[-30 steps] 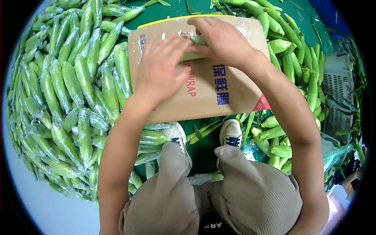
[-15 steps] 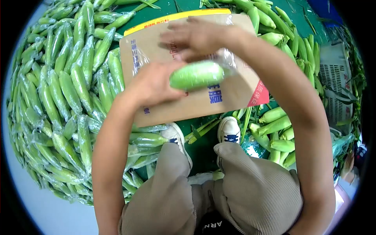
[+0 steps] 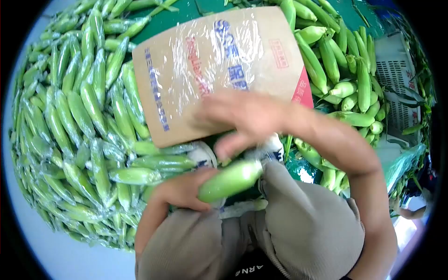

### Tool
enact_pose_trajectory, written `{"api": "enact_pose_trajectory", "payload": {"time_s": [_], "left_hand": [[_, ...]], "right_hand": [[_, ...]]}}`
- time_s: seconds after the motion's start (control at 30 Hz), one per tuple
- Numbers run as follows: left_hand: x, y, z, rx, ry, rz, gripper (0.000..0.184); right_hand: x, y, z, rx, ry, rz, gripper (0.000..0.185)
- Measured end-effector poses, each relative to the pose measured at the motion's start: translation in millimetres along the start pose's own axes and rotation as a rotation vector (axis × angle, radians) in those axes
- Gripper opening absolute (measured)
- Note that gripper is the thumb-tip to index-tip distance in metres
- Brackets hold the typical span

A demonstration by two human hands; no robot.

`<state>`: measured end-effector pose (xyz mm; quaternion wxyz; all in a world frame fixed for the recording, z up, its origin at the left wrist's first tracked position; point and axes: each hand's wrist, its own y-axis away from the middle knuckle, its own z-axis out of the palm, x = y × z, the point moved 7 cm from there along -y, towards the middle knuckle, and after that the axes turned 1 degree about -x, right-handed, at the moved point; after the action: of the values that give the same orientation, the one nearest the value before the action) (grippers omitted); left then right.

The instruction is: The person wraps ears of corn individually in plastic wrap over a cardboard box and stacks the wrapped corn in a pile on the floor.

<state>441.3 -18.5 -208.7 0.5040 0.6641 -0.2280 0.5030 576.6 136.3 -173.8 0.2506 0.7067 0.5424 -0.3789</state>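
Note:
My left hand grips a green ear of corn by one end, low over my lap and in front of my shoes. The ear shines as if covered in clear film, though motion blurs its surface. Above it is my right hand, blurred, with thumb and fingers apart and nothing visible in it. Beyond the hands lies a brown cardboard box with blue and red print. Wrinkled clear cling film stretches across its top face.
Many film-wrapped ears of corn are heaped on the left. Unwrapped ears lie on the right, by a white slotted crate with green leaves. My shoes rest on the green floor between the piles.
My left hand has brought the ear down from over the box towards my lap. The right hand has also come down towards me. The box's printed face and film are now more exposed.

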Motion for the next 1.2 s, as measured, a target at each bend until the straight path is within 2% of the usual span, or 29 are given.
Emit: {"api": "enact_pose_trajectory", "payload": {"time_s": [0.03, 0.07, 0.1, 0.13, 0.17, 0.2, 0.23, 0.27, 0.33, 0.4, 0.5, 0.53, 0.57, 0.63, 0.67, 0.7, 0.73, 0.77, 0.8, 0.83, 0.87, 0.9, 0.97, 1.0, 1.03, 1.07, 1.1, 1.17, 1.2], "left_hand": [[10, 14, -11, 0.096, -0.096, 0.031, 0.104], [16, 28, -21, 0.168, -0.002, -0.103, 0.102], [22, 41, -28, 0.22, 0.082, -0.22, 0.099], [33, 51, -38, 0.355, -0.009, -0.212, 0.09], [33, 65, -44, 0.494, -0.094, -0.198, 0.081], [14, 89, -53, 0.718, 0.069, -0.163, 0.067], [-11, 118, -62, 0.937, 0.241, -0.151, 0.054], [-20, 136, -75, 1.06, 0.419, 0.325, 0.045], [-13, 133, -79, 1.149, 0.632, 0.857, 0.037], [24, 80, -56, 1.154, 0.701, 0.973, 0.037], [13, 85, -70, 1.057, 0.558, 0.726, 0.036], [7, 112, -81, 1.26, 0.486, 0.521, 0.034], [-16, 155, -95, 1.499, 0.431, 0.123, 0.031], [-11, 194, -109, 1.504, -0.022, -0.437, 0.029], [1, 205, -110, 1.547, -0.407, -0.589, 0.037], [18, 204, -114, 1.663, -0.721, -0.438, 0.039], [32, 197, -115, 1.753, -0.758, -0.3, 0.038], [26, 190, -118, 1.858, -0.673, -0.076, 0.034], [29, 161, -118, 1.826, -0.651, 0.076, 0.032], [48, 116, -119, 1.652, -0.781, 0.049, 0.035], [36, 82, -126, 1.473, -0.721, 0.067, 0.039], [40, 44, -129, 1.291, -0.88, 0.042, 0.043], [32, -1, -125, 1.089, -1.019, 0.008, 0.048], [27, -2, -124, 1.079, -1.039, 0.002, 0.048], [23, -3, -122, 1.066, -1.06, -0.006, 0.049], [17, -5, -120, 1.044, -1.081, -0.016, 0.05], [9, 0, -122, 1.094, -1.076, -0.001, 0.053], [6, 8, -129, 1.214, -1.093, 0.097, 0.059], [13, 9, -134, 1.299, -1.116, 0.169, 0.062]], "right_hand": [[-13, 22, 36, -0.132, -0.198, 0.097, 0.102], [-16, 40, 79, -0.39, -0.552, 0.275, 0.108], [-13, 51, 108, -0.303, -0.726, 0.266, 0.1], [-12, 54, 130, -0.283, -0.822, 0.411, 0.084], [-11, 52, 136, -0.15, -0.935, 0.462, 0.074], [-5, 44, 148, 0.001, -0.987, 0.322, 0.072], [-9, 39, 143, -0.02, -1.011, 0.371, 0.072], [-11, 36, 140, 0.016, -1.115, 0.441, 0.068], [-20, 32, 149, 0.048, -1.41, 0.43, 0.068], [-26, 20, 154, -0.01, -1.551, 0.321, 0.07], [-25, 26, 135, 0.039, -0.709, -0.033, 0.067], [-15, 50, 120, 0.002, -0.41, -0.046, 0.066], [2, 78, 99, -0.047, -0.315, 0.047, 0.056], [43, 171, 61, 0.246, 0.001, 0.36, 0.027], [72, 229, 64, 0.027, 0.269, 0.75, 0.027], [95, 293, 69, 0.083, 0.556, 0.834, 0.031], [103, 329, 68, -0.26, 0.768, 1.052, 0.041], [92, 347, 57, -0.035, 0.861, 1.106, 0.052], [96, 361, 64, -0.111, 0.841, 1.103, 0.057], [100, 372, 67, -0.19, 0.833, 1.101, 0.062], [89, 375, 63, -0.109, 0.845, 0.959, 0.062], [76, 373, 58, -0.035, 0.851, 0.818, 0.063], [58, 367, 38, 0.063, 0.683, 0.757, 0.062], [48, 362, 24, 0.231, 0.54, 0.7, 0.066], [59, 381, 26, 0.384, 0.229, 0.774, 0.074], [48, 356, 9, 0.564, 0.043, 0.659, 0.08], [25, 309, -12, 0.857, -0.13, 0.571, 0.081], [-34, 148, -95, 0.436, 0.503, 0.312, 0.075], [-41, 86, -109, 0.463, 0.603, 0.277, 0.061]]}}
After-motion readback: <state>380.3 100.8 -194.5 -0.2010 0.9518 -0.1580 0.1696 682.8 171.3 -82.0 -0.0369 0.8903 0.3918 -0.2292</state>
